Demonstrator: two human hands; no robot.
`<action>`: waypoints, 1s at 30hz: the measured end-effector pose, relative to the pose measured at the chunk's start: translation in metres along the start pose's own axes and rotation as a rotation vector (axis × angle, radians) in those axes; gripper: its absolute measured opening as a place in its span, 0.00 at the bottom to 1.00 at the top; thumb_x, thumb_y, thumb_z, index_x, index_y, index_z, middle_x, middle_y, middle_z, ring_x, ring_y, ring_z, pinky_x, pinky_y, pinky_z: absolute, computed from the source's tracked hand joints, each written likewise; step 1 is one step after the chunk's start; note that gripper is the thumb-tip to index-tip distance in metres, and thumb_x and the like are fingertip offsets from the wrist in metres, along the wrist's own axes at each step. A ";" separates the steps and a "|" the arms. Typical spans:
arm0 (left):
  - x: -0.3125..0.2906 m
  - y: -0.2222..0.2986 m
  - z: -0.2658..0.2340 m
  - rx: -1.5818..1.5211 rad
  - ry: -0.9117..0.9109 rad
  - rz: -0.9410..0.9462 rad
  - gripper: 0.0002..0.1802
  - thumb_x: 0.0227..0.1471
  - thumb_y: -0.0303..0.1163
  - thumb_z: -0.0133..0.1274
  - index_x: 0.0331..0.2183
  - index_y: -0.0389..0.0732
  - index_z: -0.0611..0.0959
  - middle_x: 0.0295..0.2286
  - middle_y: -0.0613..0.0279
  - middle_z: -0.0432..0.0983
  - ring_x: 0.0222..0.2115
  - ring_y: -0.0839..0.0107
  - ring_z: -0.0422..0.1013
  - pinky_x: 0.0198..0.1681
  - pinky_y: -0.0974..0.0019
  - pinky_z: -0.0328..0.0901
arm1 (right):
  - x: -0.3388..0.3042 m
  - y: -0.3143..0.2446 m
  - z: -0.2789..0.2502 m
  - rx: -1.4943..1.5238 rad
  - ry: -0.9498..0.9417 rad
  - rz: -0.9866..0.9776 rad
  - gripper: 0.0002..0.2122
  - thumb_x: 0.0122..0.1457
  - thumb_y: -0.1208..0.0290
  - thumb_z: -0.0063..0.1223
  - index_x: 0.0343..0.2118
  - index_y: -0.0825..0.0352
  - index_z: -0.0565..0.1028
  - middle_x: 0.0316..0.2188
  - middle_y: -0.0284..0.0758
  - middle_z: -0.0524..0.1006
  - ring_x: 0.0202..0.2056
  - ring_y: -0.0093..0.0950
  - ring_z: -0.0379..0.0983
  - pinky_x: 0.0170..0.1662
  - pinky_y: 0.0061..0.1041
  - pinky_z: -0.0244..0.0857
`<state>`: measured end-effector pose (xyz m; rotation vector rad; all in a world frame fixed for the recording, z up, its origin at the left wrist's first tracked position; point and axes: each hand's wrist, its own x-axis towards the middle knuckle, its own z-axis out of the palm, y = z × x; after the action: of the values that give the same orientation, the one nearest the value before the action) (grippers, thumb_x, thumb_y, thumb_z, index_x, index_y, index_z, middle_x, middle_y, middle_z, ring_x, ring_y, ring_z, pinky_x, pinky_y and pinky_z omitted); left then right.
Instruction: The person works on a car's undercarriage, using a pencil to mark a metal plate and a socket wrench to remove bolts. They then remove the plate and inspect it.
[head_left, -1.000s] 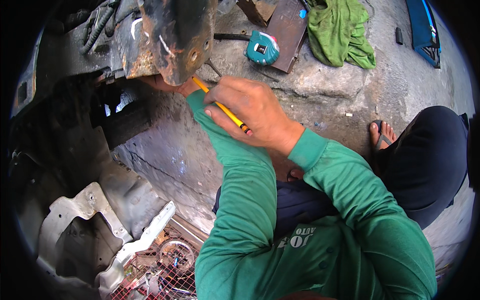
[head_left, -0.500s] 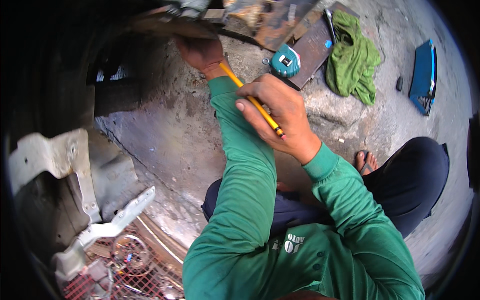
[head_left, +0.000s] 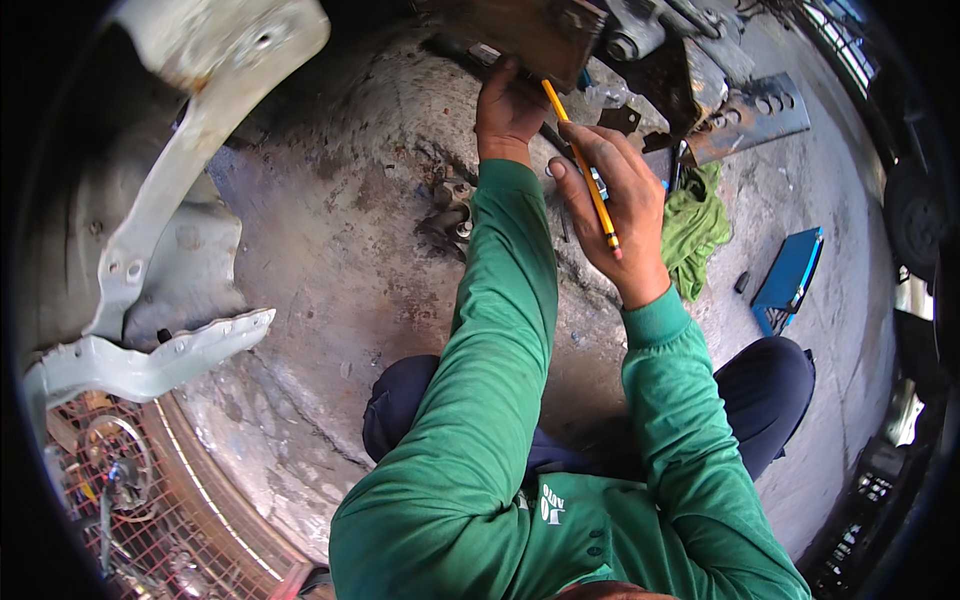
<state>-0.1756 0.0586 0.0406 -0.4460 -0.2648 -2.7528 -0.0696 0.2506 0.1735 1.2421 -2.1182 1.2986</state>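
Observation:
My right hand (head_left: 625, 205) grips a yellow pencil (head_left: 590, 180) with a pink eraser end. Its far end points up at the lower edge of a dark, rusty metal plate (head_left: 560, 35). Just left of the pencil tip, my left hand (head_left: 508, 115) reaches up and holds that plate at its lower edge. Some of its fingers are hidden behind the plate and in shadow. A bit of a teal tape measure (head_left: 600, 184) shows past my right hand, which covers most of it.
A green cloth (head_left: 693, 235) and an open blue case (head_left: 788, 280) lie on the concrete floor to the right. Beyond them is a steel piece with holes (head_left: 750, 120). Pale bent metal brackets (head_left: 150, 200) stand at left, above a red wire grille (head_left: 130, 490).
The view has shifted, so the floor things sit lower and further left. Both hands have moved up and right in the picture. The pencil now points at the plate's edge.

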 end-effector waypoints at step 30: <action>0.039 0.052 -0.001 0.098 0.232 0.408 0.15 0.62 0.35 0.51 0.43 0.35 0.83 0.40 0.58 0.80 0.40 0.66 0.76 0.45 0.63 0.71 | 0.104 0.035 0.091 -0.321 -0.318 -0.426 0.15 0.60 0.70 0.57 0.49 0.68 0.76 0.41 0.49 0.79 0.42 0.51 0.76 0.45 0.42 0.72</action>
<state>-0.1915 -0.0014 0.0596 -0.1320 -0.2204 -2.3512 -0.1432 0.1285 0.1790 1.7122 -1.9982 0.5873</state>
